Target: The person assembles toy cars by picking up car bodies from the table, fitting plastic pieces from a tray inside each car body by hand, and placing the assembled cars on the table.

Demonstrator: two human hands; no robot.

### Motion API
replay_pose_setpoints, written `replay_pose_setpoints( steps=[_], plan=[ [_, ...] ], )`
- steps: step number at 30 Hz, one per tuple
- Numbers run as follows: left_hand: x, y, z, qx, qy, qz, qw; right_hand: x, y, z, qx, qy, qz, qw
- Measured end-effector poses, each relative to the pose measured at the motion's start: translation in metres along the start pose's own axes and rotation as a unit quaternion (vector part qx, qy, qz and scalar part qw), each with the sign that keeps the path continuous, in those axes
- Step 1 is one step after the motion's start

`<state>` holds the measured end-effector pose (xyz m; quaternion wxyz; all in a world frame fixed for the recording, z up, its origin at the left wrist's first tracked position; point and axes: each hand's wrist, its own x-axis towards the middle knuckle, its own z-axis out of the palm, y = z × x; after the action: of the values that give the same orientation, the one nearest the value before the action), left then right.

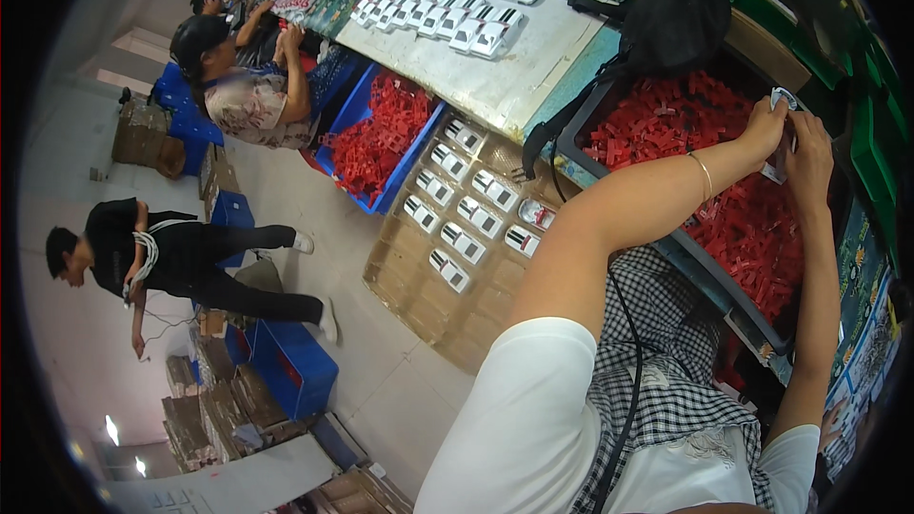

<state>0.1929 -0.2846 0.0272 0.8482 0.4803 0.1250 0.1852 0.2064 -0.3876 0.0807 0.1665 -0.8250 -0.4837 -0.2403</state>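
Observation:
My left hand point(760, 129), on the arm with a thin bracelet, is closed at the far right over a black bin point(571, 148) of red plastic parts point(657, 119). A small white piece point(784, 95) shows at its fingertips; its kind is mostly hidden by the fingers. Close beside it, my right hand point(809, 154) is also closed, its fingers meeting the left ones around the same spot. Another white bit point(769, 171) shows just below the hands, and I cannot tell whether it belongs to the same piece.
White toy cars point(447, 9) stand in rows on the table point(409, 62). More lie in a brown tray point(395, 257) at my left, beside a blue bin point(376, 200) of red parts. A black bag point(676, 19) lies beyond. Two co-workers sit far left; another person point(143, 247) walks behind.

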Motion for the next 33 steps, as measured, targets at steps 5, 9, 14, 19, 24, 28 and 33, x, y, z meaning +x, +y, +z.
replay_pose_setpoints(
  steps=[5,9,14,19,24,28,33],
  plan=[
    [0.004,-0.003,0.000,0.004,0.014,-0.001,1.000,-0.001,-0.007,-0.004,0.073,0.002,0.017,0.997],
    [0.003,-0.005,0.000,0.016,0.017,-0.001,1.000,-0.002,-0.003,-0.005,0.019,0.001,-0.043,0.999],
    [0.001,-0.003,-0.001,-0.009,-0.005,-0.031,0.999,-0.007,-0.006,0.002,0.053,-0.041,0.046,0.997],
    [0.014,0.003,-0.015,0.005,0.031,0.019,0.999,0.005,-0.023,-0.002,0.122,-0.036,0.029,0.991],
    [-0.006,0.019,-0.008,-0.065,-0.038,-0.068,0.995,0.001,-0.002,-0.008,0.118,0.053,0.004,0.992],
    [-0.012,0.028,-0.014,-0.094,-0.037,-0.113,0.988,0.003,0.001,-0.010,0.160,0.072,0.061,0.983],
    [-0.017,0.034,-0.012,-0.072,-0.046,-0.102,0.991,-0.003,-0.001,-0.021,0.133,0.008,0.018,0.991]
  ],
)
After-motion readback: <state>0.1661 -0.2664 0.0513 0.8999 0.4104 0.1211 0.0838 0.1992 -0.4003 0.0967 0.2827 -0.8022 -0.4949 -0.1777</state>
